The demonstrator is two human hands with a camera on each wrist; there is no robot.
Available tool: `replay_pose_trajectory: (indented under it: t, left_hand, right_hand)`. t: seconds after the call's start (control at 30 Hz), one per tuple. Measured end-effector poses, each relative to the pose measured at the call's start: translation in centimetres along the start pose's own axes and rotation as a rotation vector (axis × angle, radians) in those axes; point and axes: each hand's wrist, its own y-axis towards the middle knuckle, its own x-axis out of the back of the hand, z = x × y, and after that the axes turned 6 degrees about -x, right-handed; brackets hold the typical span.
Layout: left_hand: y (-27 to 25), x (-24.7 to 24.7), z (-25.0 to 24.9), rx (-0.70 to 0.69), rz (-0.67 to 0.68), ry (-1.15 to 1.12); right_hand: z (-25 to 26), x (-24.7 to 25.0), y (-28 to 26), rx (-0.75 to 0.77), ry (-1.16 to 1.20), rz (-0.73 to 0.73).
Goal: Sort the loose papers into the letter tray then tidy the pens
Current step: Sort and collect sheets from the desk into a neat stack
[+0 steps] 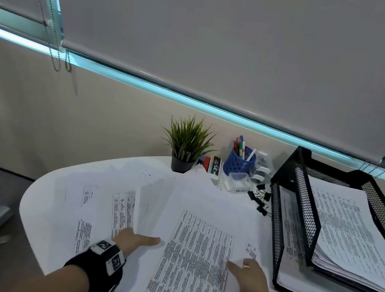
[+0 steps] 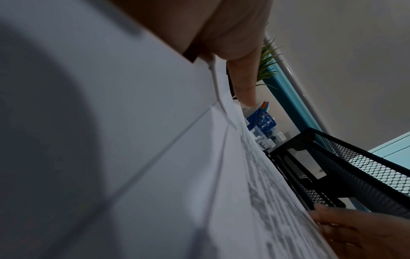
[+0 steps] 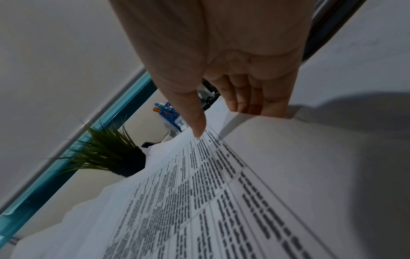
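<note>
While both hands work the near edge of the desk [image 1: 38, 198], the paper-sorting step is in hand; the pens have not been touched.

Left hand [image 1: 133, 239]: thumb lies flat on top of the printed sheet [image 1: 191, 261], fingers tucked out of sight under its left edge. The grip reads as a pinch on that sheet. The left wrist view confirms paper between thumb and palm.

Right hand [image 1: 249, 275]: thumb on top at the sheet's right edge, fingers curled beneath it, as the right wrist view shows. It too pinches the sheet.

Beyond and left of the sheet, more loose papers [image 1: 109, 205] lie fanned and overlapping across the desk.

Right of the hands stands the black mesh letter tray [image 1: 277, 212], two tiers, both already holding paper stacks.

Farther back: binder clips [image 1: 260, 199], a blue pen cup [image 1: 239, 163] with markers in it, a small potted plant [image 1: 186, 144].

Judgement: next move calls for lifting the sheet clear without dragging those beneath, then carrying it right and sliding it into a tier. Which tier it belongs to cannot be told.
</note>
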Motion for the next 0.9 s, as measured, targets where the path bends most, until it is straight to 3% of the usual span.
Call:
replay_pose_trajectory:
  t: [0.13,0.23,0.37,0.47,0.57,0.7,0.83,0.9]
  left_hand:
    - [-0.5,-0.9,0.0,-0.020,0.065,0.023]
    - [-0.7,-1.5,-0.1,0.002,0.040,0.032]
    - [-1.3,-1.4,-0.2,-0.053,0.123,-0.108]
    - [-1.5,-1.5,-0.6,-0.089,0.165,-0.073]
    - [-0.9,-2.3,-0.7,-0.149,0.017,0.177]
    - [-0.1,-2.1,-0.8,-0.273,-0.209,0.418]
    - [1.3,0.0,-0.4,-0.225,-0.385,0.637]
    - [1.7,0.9,-0.2,-0.151,-0.395,0.750]
  right_hand:
    - [0.1,-1.0,0.2,0.014,0.068,0.067]
    - [0.1,-0.6,0.4,-0.034,0.234,0.124]
    - [-0.2,1.1,-0.6,-0.098,0.551,0.303]
    - [-0.5,1.4,-0.5,-0.077,0.670,0.422]
    - [-0.9,0.7,0.1,-0.071,0.629,0.433]
    - [-1.2,-0.2,0.8,-0.060,0.607,0.301]
    - [-0.9,-0.8,1.2,0.011,0.560,0.193]
    - [-0.7,-0.8,1.1,0.060,0.534,0.146]
